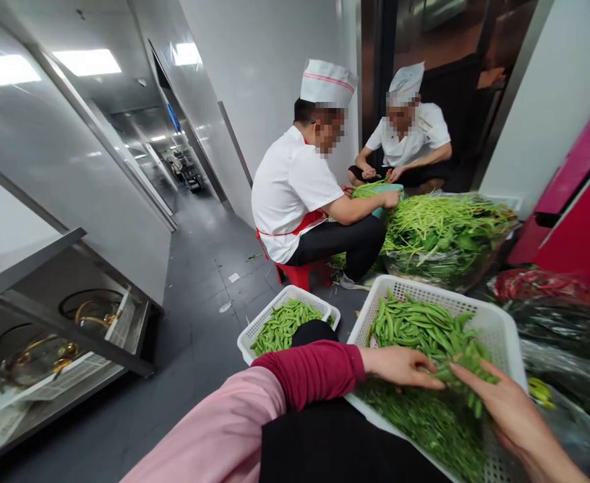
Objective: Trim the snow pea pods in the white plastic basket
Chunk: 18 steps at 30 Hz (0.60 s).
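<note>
Near my pink sleeve (214,429) with its maroon cuff (310,376) lie green pods (420,325); far off, white hats (328,84) carry red stripes.

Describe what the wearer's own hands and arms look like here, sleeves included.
The left hand is bare, with no glove; its arm wears a pale pink sleeve and, over the forearm, a gathered, deep magenta cuff. The right hand is also gloveless, and no sleeve shows on its forearm up to the picture's edge. I can make out no watch or bracelet on either.
</note>
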Each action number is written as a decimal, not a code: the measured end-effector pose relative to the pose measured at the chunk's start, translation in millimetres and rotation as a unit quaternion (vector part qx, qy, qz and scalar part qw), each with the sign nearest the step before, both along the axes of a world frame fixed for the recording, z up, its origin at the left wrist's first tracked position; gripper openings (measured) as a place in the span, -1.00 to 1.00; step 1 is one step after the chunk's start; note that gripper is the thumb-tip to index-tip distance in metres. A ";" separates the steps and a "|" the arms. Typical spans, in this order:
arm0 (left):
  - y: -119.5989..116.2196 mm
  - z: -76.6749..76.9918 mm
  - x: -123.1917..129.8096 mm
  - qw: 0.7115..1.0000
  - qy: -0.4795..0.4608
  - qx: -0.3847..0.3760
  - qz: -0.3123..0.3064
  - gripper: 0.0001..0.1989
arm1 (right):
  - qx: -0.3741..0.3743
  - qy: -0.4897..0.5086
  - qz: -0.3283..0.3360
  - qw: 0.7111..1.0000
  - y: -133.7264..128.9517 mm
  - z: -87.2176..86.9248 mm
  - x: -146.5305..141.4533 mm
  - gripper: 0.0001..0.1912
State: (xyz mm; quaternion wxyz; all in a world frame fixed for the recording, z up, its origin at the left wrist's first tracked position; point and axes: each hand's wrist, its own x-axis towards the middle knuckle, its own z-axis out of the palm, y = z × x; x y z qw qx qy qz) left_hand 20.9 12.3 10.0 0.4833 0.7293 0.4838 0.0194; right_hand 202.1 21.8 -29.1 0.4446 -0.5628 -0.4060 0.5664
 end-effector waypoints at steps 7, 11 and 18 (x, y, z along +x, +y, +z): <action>1.6 16.6 -2.2 0.994 -0.051 -0.093 0.041 -0.67 | -0.028 0.097 0.004 0.995 -3.4 18.0 2.9 -0.58; 7.9 25.1 -18.7 0.997 0.011 -0.072 -0.036 -0.64 | 0.147 -0.136 0.042 0.979 1.2 27.4 8.4 -0.65; -11.5 22.5 -15.3 0.984 -0.004 0.131 -0.122 -0.73 | 0.067 -0.119 0.333 0.933 -33.0 19.0 -16.1 -0.63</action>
